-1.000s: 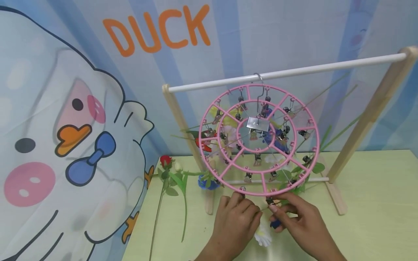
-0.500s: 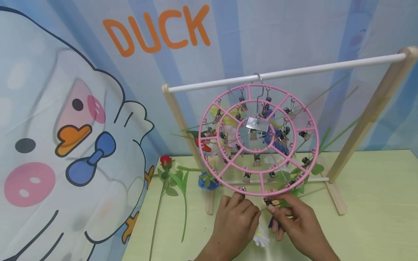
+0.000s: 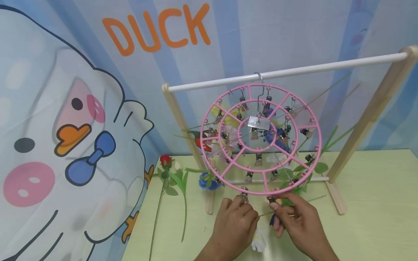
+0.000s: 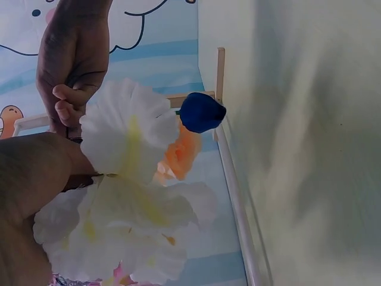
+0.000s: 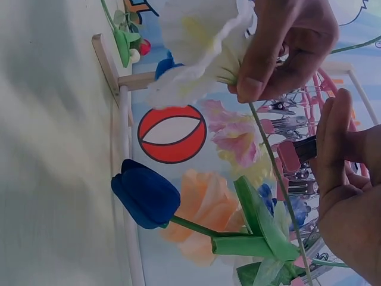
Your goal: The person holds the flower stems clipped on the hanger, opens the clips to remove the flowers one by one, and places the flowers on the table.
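Your left hand (image 3: 236,221) pinches a white flower (image 5: 193,44) just below its petals, fingers curled on the stem (image 5: 271,152), above a pale green table (image 3: 375,203). Your right hand (image 3: 298,217) grasps a black clip (image 5: 290,156) with pink tips between thumb and fingers, at the near edge of a round pink hanger (image 3: 258,149) hooked over the white rod (image 3: 326,67) of a wooden stand (image 3: 367,123). The stem runs from your left hand toward your right, passing beside the clip's tips in the right wrist view; whether the clip has hold of it cannot be told. Near your right hand, a blue tulip (image 5: 146,193) with green leaves shows in front of a peach flower (image 5: 205,193), with a pink-and-white flower (image 5: 238,134) close by. To your left, a red rose (image 3: 165,160) and a white bud (image 3: 177,166) lie on the table, well apart from both hands, while a blue flower (image 3: 209,182) shows at the hanger's lower left. Behind, a striped backdrop (image 3: 277,36) carries the orange word "DUCK"
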`<state>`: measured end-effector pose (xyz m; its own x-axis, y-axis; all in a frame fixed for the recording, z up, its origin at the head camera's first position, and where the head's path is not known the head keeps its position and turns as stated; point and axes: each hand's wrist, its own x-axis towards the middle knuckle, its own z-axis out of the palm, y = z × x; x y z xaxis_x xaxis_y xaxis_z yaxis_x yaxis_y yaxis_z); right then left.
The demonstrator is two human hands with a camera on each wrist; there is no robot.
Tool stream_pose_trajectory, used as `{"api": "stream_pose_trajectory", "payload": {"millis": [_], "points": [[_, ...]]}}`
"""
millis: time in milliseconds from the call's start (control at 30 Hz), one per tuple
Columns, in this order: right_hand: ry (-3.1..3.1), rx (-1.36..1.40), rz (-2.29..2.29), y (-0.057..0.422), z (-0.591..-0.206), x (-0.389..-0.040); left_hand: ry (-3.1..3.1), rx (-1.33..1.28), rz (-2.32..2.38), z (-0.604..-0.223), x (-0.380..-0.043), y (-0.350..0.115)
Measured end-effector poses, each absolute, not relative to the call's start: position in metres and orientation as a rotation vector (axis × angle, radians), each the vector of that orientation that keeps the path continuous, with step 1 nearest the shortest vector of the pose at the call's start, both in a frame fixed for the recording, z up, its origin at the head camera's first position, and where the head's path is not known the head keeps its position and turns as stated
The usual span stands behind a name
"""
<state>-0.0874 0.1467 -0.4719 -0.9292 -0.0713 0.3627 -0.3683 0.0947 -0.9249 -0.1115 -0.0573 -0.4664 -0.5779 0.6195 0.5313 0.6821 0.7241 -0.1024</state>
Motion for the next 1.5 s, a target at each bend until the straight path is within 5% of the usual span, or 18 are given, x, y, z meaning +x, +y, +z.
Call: {"api": "stream_pose_trajectory", "payload": {"millis": [467, 1500], "points": [[-2.276, 0.215, 2.025, 0.152, -0.465, -0.085, -2.398, -1.054, 0.006, -0.474, -0.107, -0.073], [-2.242, 0.205, 1.816, 0.166, -0.46, -0.087, -2.397, -1.035, 0.142, -0.47, -0.119, -0.118]]}}
